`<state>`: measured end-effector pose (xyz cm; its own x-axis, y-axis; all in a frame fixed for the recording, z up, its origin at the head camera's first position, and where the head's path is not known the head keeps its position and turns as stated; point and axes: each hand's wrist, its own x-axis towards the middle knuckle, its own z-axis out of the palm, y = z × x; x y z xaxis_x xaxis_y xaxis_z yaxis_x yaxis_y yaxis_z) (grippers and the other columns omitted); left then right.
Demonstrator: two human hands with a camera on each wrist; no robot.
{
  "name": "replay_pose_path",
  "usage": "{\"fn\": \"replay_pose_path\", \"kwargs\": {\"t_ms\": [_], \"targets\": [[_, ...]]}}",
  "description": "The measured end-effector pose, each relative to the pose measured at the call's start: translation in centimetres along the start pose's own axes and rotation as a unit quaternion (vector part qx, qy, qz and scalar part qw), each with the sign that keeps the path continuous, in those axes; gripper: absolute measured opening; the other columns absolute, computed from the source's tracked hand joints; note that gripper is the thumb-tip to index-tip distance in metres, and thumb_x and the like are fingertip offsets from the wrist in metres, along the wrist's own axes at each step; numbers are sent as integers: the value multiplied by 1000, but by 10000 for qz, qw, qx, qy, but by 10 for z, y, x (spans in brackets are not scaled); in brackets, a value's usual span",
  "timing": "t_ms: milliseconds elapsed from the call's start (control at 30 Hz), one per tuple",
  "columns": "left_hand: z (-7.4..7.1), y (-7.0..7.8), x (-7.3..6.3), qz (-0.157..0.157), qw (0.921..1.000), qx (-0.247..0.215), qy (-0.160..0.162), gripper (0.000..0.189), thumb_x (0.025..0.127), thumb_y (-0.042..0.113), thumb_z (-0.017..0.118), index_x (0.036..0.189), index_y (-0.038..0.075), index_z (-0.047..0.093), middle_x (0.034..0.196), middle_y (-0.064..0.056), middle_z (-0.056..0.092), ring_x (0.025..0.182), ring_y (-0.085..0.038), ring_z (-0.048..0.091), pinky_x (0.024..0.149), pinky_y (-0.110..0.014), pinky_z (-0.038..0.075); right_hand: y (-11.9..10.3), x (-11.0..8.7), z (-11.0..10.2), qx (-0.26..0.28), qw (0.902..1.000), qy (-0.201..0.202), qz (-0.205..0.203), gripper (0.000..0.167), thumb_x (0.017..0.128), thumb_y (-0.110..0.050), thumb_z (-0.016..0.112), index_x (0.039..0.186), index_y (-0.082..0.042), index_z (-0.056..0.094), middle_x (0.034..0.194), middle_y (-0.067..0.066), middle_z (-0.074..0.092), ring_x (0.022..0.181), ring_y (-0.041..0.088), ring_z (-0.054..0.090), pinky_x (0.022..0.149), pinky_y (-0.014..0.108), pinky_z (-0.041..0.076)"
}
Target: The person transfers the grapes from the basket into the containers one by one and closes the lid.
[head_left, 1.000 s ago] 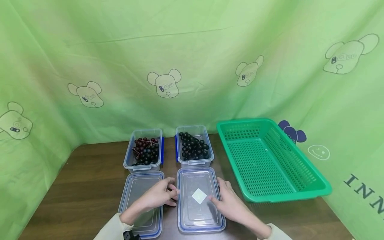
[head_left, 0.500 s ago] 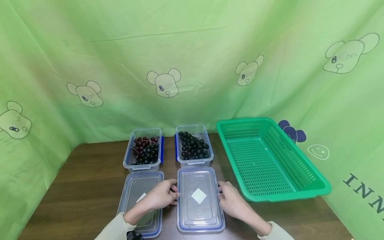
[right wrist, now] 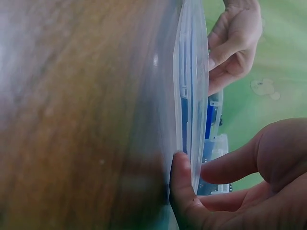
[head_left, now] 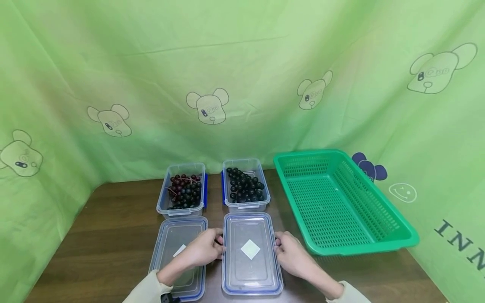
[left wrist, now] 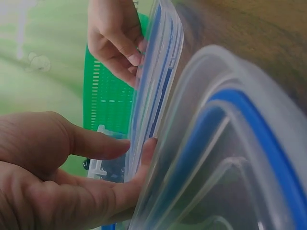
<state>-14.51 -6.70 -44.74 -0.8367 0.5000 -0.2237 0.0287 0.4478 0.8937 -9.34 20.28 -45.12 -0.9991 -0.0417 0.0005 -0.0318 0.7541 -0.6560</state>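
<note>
A clear lidded food container with a blue seal and a white square label lies at the front middle. My left hand holds its left edge; in the left wrist view the thumb is above the rim and a finger lies along its side. Opposite, my right hand grips the right edge, and in the right wrist view a fingertip touches the rim. A second, similar lidded container lies to the left, partly under my left forearm. Any latches under my fingers are hard to make out.
Behind stand two open containers: the left one holds dark red and black grapes, the right one black grapes. A green plastic basket stands at the right. A green printed curtain borders the wooden table.
My right thumb has come off the lid's top to the right edge, and my left fingers have closed in on the left edge. The container has shifted slightly left and nearer.
</note>
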Motion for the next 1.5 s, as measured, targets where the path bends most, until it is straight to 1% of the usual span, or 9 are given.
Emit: {"fn": "replay_pose_path", "kwargs": {"t_ms": [67,233,400,700,900,1167,1267,1367,1500], "targets": [[-1,-1,-1,0,10000,34,-35,63,93,-8,67,146,-25,39,106,-17,62,79,-17,70,63,-27,62,1,-1,1,30,10000,12,1,37,88,7,64,125,13,67,91,4,60,86,13,55,79,32,55],[-3,-2,-4,79,9998,205,-31,64,94,-3,69,148,-22,41,107,-14,64,81,-17,70,57,-25,56,-2,-2,0,463,9988,-57,121,37,89,8,64,126,14,65,92,4,59,80,10,57,67,23,52],[-6,0,-8,189,9993,331,1,62,93,-2,69,148,-19,44,105,-13,64,84,-16,68,60,-23,55,-9,-6,-4,777,9966,-139,238,39,90,9,65,128,15,63,93,5,60,78,11,62,63,21,54],[-13,12,-18,240,9988,437,22,66,95,3,70,151,-18,40,109,-13,64,86,-16,67,65,-24,58,-18,-11,-17,918,9955,-190,117,44,91,4,67,133,14,60,96,5,62,79,11,63,64,21,55],[-20,21,-25,375,9986,377,58,64,97,3,68,152,-16,40,111,-14,64,88,-18,68,67,-27,60,-20,-15,-26,1326,9899,-492,-90,51,94,1,67,140,18,53,104,10,63,81,9,64,65,22,58],[-39,35,-31,459,9979,408,207,63,99,8,69,154,-8,44,113,-13,65,84,-16,72,64,-24,56,-27,-13,-38,1891,9785,-745,-365,56,97,0,65,146,20,44,114,17,60,84,10,66,71,25,62],[-46,40,-32,441,9984,305,189,62,100,9,67,155,-6,43,114,-12,64,85,-15,73,66,-24,56,-33,-10,-46,1914,9776,-813,-323,58,98,-2,64,148,17,43,116,18,62,86,13,67,74,25,61],[-51,44,-31,485,9988,49,109,61,102,8,65,157,-6,41,116,-14,63,88,-16,74,73,-24,61,-39,-7,-57,1780,9803,-829,-223,59,99,-6,65,150,13,43,117,17,65,84,15,68,77,24,60],[-57,49,-28,605,9979,-201,90,62,103,6,63,158,-6,38,119,-17,62,90,-16,73,80,-26,64,-45,0,-69,1799,9801,-811,-217,59,99,-7,65,151,11,43,118,17,66,83,15,69,76,26,59]]}}
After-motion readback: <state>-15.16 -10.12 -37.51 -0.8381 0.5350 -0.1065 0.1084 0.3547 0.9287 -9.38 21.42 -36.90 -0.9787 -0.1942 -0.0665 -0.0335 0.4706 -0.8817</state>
